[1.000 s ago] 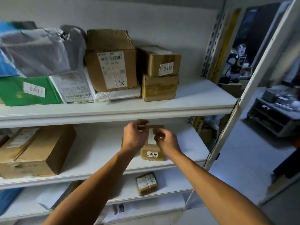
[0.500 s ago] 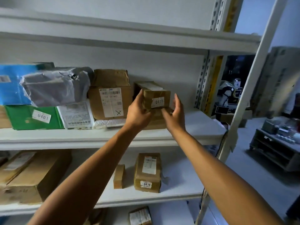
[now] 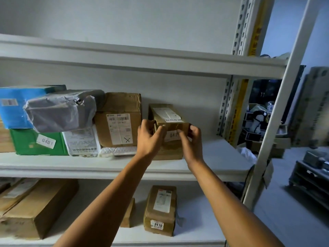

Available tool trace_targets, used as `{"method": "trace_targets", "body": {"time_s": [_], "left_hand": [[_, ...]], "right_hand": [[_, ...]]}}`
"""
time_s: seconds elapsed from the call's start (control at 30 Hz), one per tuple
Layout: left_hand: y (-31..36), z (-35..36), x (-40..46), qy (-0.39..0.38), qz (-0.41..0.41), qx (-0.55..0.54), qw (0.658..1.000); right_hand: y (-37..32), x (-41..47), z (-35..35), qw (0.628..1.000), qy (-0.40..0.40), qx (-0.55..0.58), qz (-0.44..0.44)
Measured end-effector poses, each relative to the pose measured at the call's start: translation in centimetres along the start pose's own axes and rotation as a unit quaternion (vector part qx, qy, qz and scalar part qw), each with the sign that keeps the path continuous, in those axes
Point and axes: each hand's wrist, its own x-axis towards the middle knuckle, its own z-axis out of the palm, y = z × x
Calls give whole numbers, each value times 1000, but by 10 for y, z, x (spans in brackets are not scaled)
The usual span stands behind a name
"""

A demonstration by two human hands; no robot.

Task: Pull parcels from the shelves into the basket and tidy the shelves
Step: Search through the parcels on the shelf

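Note:
A small brown box point(image 3: 169, 120) with a white number label sits stacked on a second brown box point(image 3: 169, 152) on the middle shelf point(image 3: 106, 168). My left hand point(image 3: 148, 138) grips its left front corner, and my right hand point(image 3: 191, 141) grips its right front corner, fingers curled over the label. On the shelf below, a taped parcel marked 0410 point(image 3: 161, 209) stands next to a thin brown box point(image 3: 128, 214). No basket is in view.
A big carton with an X mark point(image 3: 119, 122), a white mailer point(image 3: 81, 141), a green box 0401 point(image 3: 35, 142), a grey bag point(image 3: 62, 109) and a blue box point(image 3: 12, 104) fill the middle shelf's left. Large cartons point(image 3: 35, 207) lie lower left. A white upright point(image 3: 277, 104) stands right.
My hands left the 0410 parcel on the lower shelf, rose to the middle shelf and closed on the small top box. The view tilted upward.

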Motion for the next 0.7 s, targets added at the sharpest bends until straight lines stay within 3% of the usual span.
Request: {"method": "trace_targets", "body": {"time_s": [0.17, 0.4, 0.7], "left_hand": [[6, -9, -2, 20, -16, -75, 997], [-23, -8, -21, -42, -5, -108, 993], [-40, -1, -49, -166, -43, -176, 969]], "right_hand": [[3, 2, -16, 993, 55, 69, 76], [21, -6, -40, 974, -41, 179, 129], [33, -38, -78, 976, -140, 110, 126]]}}
